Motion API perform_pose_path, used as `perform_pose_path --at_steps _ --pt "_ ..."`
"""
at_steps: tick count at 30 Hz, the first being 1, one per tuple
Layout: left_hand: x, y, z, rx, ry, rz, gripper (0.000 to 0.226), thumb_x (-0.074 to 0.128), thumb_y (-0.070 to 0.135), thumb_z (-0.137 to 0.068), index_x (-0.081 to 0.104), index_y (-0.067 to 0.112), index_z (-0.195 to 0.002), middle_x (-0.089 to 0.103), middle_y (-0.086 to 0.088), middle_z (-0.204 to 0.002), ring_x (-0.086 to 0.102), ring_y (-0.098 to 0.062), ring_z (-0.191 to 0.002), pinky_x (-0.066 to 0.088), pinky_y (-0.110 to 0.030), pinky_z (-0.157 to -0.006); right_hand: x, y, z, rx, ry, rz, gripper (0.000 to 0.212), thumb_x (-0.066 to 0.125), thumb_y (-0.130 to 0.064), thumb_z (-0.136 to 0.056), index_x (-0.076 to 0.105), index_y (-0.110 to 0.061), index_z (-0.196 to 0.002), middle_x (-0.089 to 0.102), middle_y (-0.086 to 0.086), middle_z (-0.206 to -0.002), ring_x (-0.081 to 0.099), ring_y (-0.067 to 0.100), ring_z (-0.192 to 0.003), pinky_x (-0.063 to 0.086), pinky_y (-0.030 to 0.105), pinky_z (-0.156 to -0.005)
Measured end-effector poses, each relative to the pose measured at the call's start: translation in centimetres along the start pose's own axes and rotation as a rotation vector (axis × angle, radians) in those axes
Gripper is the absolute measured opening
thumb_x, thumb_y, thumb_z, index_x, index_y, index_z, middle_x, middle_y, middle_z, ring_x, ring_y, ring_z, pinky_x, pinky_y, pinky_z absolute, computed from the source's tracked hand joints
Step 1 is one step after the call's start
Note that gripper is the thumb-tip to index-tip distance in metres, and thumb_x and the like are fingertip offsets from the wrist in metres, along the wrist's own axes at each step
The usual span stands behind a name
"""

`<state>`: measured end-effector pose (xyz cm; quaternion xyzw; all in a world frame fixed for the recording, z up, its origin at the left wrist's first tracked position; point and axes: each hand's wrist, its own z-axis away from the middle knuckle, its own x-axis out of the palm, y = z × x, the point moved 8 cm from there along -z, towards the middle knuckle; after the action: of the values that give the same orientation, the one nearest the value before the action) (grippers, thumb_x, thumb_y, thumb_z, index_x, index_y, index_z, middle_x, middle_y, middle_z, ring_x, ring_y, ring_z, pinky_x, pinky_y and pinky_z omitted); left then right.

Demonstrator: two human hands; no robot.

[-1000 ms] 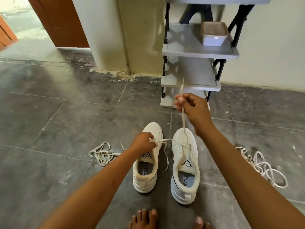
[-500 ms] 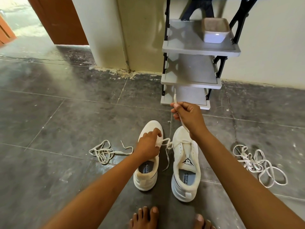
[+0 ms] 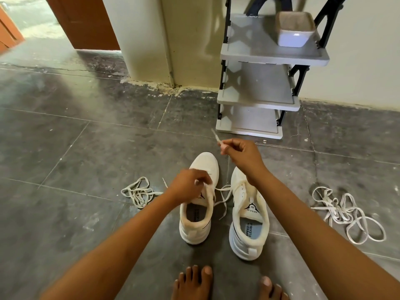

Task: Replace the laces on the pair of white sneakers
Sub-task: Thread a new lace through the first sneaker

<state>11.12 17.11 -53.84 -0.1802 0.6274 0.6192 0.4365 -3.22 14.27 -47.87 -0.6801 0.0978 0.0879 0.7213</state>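
Two white sneakers stand side by side on the dark tiled floor, the left sneaker [image 3: 202, 213] and the right sneaker [image 3: 249, 217]. My right hand [image 3: 242, 155] pinches the tip of a white lace [image 3: 216, 137] above the right sneaker's toe. My left hand [image 3: 188, 185] grips the other end of that lace over the left sneaker's tongue. A slack run of the lace [image 3: 223, 198] crosses the gap between the shoes. A loose lace bundle [image 3: 138, 192] lies left of the shoes, and another lace pile [image 3: 344, 213] lies to the right.
A grey three-tier shoe rack [image 3: 259, 87] stands against the wall straight ahead, with a white dish [image 3: 294, 29] on its top visible shelf. A cream pillar [image 3: 149, 40] and an orange door [image 3: 84, 20] are at the back left. My bare toes [image 3: 194, 282] show at the bottom edge.
My right hand has come down from in front of the rack toward the right sneaker's toe, slackening the lace. My left hand stays at the left sneaker's tongue.
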Motion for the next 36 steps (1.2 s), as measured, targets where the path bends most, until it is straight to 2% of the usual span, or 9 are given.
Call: perform_pose_path --at_steps 3,5,9,13,16,19,22,26,36 --pt "-3.7 -4.0 0.6 -0.242 0.246 0.108 0.018 0.057 0.005 -0.084 0.068 0.018 -0.088 0.068 -0.002 -0.086 0.063 -0.019 -0.082 0.045 -0.025 -0.071 1.7 1.6 0.4 0.039 -0.056 0.038 0.012 0.067 -0.015 -0.085 0.073 -0.007 -0.091 0.071 0.01 -0.09 0.064 0.014 -0.079 0.05 0.027 -0.078" --pt "-2.7 -5.3 1.0 -0.312 0.135 0.135 0.014 0.067 0.019 -0.084 0.066 0.015 -0.096 0.066 -0.002 -0.089 0.063 -0.022 -0.088 0.047 -0.028 -0.074 2.5 3.1 0.6 0.088 -0.081 0.101 0.012 0.07 -0.019 -0.082 0.074 -0.009 -0.086 0.072 0.008 -0.093 0.066 0.02 -0.091 0.051 0.038 -0.089" --pt "1.1 -5.4 1.8 -0.316 -0.033 0.033 0.046 0.073 0.041 -0.076 0.059 0.023 -0.116 0.058 0.007 -0.099 0.058 -0.015 -0.093 0.047 -0.027 -0.078 3.9 5.7 0.8 0.138 -0.09 0.245 0.013 0.071 -0.027 -0.081 0.075 -0.015 -0.083 0.072 0.002 -0.093 0.065 0.019 -0.086 0.052 0.041 -0.087" --pt "0.3 -5.8 1.5 -0.32 0.109 0.005 0.024 0.062 0.025 -0.085 0.066 0.02 -0.109 0.068 0.0 -0.104 0.062 -0.019 -0.097 0.051 -0.033 -0.081 5.4 7.1 1.2 0.148 -0.097 0.351 0.013 0.066 -0.031 -0.085 0.074 -0.02 -0.083 0.072 0.0 -0.098 0.063 0.019 -0.089 0.051 0.033 -0.081" --pt "0.5 -7.2 1.8 -0.447 0.103 0.339 0.016 0.057 0.011 -0.088 0.07 0.01 -0.097 0.068 -0.008 -0.087 0.064 -0.023 -0.084 0.056 -0.036 -0.076 6.2 7.5 1.3 0.138 -0.095 0.345 0.012 0.065 -0.021 -0.085 0.075 -0.015 -0.083 0.072 0.001 -0.093 0.063 0.019 -0.093 0.044 0.026 -0.081" --pt "1.0 -7.9 2.2 -0.583 0.048 0.644 0.022 0.049 -0.004 -0.088 0.066 0.002 -0.099 0.061 -0.006 -0.076 0.059 -0.015 -0.07 0.055 -0.023 -0.059 6.9 7.6 1.3 0.127 -0.122 0.374 0.013 0.063 -0.016 -0.085 0.074 -0.011 -0.086 0.072 0.004 -0.094 0.063 0.02 -0.093 0.044 0.025 -0.081" --pt "1.2 -7.5 2.1 -0.605 -0.013 0.693 0.026 0.044 -0.009 -0.089 0.064 0.001 -0.104 0.058 -0.006 -0.074 0.056 -0.012 -0.066 0.052 -0.016 -0.052 7.5 8.0 1.7 0.119 -0.135 0.419 0.015 0.063 -0.018 -0.085 0.074 -0.011 -0.091 0.072 0.005 -0.099 0.063 0.022 -0.096 0.049 0.031 -0.085" --pt "1.5 -7.6 2.2 -0.618 -0.045 0.755 0.029 0.042 -0.01 -0.09 0.061 -0.003 -0.11 0.059 -0.007 -0.077 0.058 -0.014 -0.069 0.054 -0.023 -0.062 7.8 8.4 2.1 0.128 -0.101 0.451 0.02 0.065 -0.029 -0.086 0.074 -0.015 -0.096 0.071 0.002 -0.106 0.062 0.021 -0.102 0.049 0.033 -0.084" --pt "1.7 -7.7 2.3 -0.601 -0.039 0.77 0.031 0.042 -0.01 -0.089 0.061 -0.003 -0.113 0.06 -0.007 -0.08 0.058 -0.013 -0.07 0.054 -0.02 -0.062 8.4 9.1 2.5 0.191 0.027 0.464 0.02 0.06 -0.029 -0.088 0.073 -0.015 -0.096 0.071 0.005 -0.103 0.063 0.025 -0.096 0.047 0.03 -0.076"
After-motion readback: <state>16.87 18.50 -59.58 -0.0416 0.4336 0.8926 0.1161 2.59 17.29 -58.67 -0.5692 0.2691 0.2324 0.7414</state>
